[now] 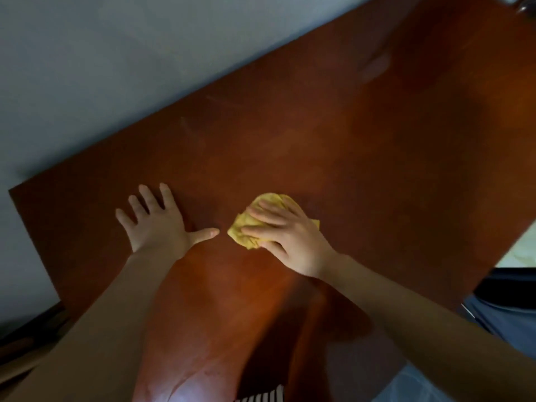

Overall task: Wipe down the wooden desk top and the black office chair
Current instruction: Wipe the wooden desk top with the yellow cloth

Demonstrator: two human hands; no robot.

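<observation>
Wiping desk top, left-of-middle patch, cloth under right hand.

Right hand (285, 230) lies flat over a bunched yellow cloth (274, 200), fingers fairly straight and pressing it onto the wooden desk top (348, 155), not gripping it. Left hand (156, 221) is released, palm down on bare wood just beside the cloth, fingers spread, bracing. Faint pale streaks (191, 129) show nearer the wall (116, 68), and a dull smear (377, 68) sits toward the far right end. To do the step well, I judge: spread the cloth wider under the palm, keep pressure even, work in overlapping strokes along the grain out to the wall edge, and lift the bracing hand to cover its spot. The black chair is not plainly in view.
</observation>
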